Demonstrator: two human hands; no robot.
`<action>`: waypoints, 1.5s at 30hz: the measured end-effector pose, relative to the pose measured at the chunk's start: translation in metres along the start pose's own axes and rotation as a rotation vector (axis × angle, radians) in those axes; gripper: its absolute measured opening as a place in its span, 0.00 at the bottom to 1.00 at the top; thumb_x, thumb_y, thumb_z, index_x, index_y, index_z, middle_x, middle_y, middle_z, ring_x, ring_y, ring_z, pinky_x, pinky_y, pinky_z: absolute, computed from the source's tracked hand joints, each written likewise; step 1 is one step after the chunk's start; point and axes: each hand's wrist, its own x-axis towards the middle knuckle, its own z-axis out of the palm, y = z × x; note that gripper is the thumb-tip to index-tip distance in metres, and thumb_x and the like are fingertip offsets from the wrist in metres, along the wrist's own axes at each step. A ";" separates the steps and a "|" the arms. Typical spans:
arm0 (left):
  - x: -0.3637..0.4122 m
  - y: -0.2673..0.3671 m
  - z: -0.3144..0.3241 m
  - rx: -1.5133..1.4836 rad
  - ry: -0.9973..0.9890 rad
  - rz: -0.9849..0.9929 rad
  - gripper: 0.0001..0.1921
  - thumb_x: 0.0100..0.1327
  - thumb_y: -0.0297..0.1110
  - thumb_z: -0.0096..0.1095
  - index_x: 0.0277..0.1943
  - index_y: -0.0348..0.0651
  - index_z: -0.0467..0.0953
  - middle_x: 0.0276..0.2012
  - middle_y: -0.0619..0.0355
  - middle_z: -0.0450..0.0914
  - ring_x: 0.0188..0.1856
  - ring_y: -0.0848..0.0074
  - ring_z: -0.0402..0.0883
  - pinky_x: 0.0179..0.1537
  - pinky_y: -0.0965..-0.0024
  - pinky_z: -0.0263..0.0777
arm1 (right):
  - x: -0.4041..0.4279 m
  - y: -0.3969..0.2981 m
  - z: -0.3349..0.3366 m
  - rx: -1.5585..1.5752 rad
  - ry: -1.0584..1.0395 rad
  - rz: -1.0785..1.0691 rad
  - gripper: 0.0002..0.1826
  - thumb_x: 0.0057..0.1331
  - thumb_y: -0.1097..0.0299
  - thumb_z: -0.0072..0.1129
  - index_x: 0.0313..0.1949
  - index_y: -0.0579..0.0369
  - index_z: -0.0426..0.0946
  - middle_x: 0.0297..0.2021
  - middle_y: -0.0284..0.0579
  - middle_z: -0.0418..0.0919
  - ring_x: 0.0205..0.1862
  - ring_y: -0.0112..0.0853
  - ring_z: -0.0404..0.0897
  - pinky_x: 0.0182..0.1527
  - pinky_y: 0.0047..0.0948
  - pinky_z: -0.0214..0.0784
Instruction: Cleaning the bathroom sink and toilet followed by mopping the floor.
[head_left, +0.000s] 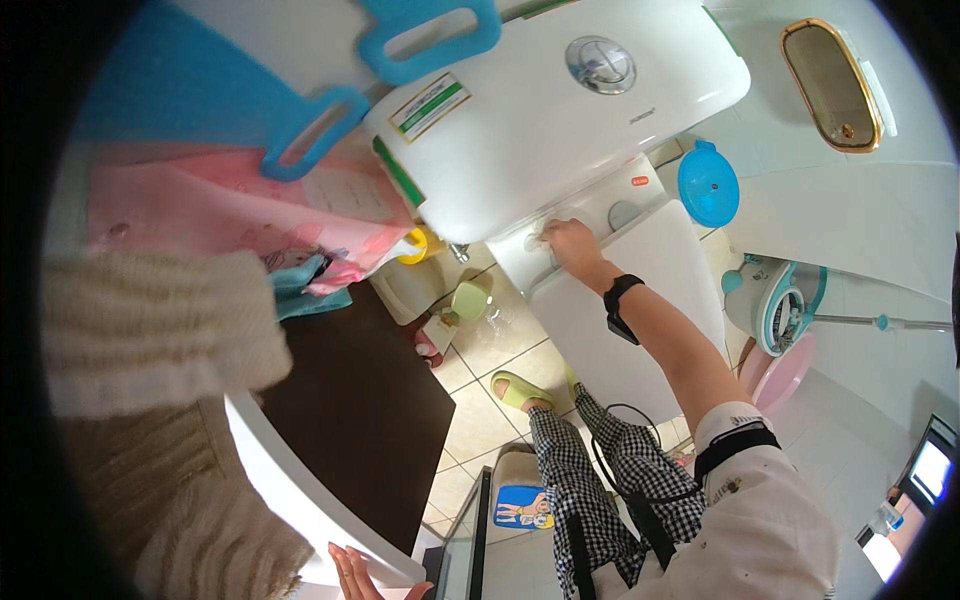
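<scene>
My right hand (574, 247), with a black band on its wrist, holds a thin, whitish wipe or tissue (535, 237) against the white ledge behind the toilet seat. The toilet lid (622, 330) is down. Above the ledge, in the picture, is the white cistern (525, 120) with a round chrome flush button (600, 65). At the bottom edge, my left hand (358, 574) rests its spread fingers on the curved white rim of what looks like a washbasin (300, 502); part of this hand is cut off by the frame.
Blue plastic handles (431, 67) and a pink printed bag (247, 202) lie left of the cistern. A blue lidded container (709, 184), a mop bucket (772, 307) and a pink basin (784, 375) stand right of the toilet. A dark brown panel (360, 412) is at left.
</scene>
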 end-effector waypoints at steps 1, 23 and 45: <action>0.004 0.004 -0.001 -0.019 0.013 0.013 0.49 0.37 0.40 0.82 0.62 0.32 0.61 0.62 0.31 0.60 0.65 0.43 0.60 0.61 0.54 0.62 | 0.003 0.016 -0.004 -0.007 0.006 0.008 0.07 0.58 0.71 0.51 0.35 0.55 0.77 0.34 0.50 0.81 0.38 0.45 0.80 0.42 0.43 0.73; 0.007 0.007 0.004 -0.067 0.018 0.005 0.52 0.35 0.36 0.83 0.64 0.35 0.59 0.64 0.34 0.58 0.65 0.47 0.60 0.55 0.57 0.73 | 0.001 0.142 -0.080 -0.184 -0.124 0.511 0.08 0.57 0.70 0.52 0.35 0.51 0.80 0.34 0.49 0.82 0.37 0.45 0.81 0.38 0.40 0.71; 0.002 0.001 0.007 -0.006 0.026 0.053 0.53 0.37 0.39 0.83 0.65 0.34 0.57 0.64 0.33 0.57 0.64 0.47 0.62 0.54 0.58 0.74 | 0.008 0.054 -0.031 -0.318 0.013 -0.181 0.04 0.53 0.72 0.55 0.26 0.50 0.79 0.29 0.42 0.80 0.36 0.36 0.79 0.45 0.35 0.68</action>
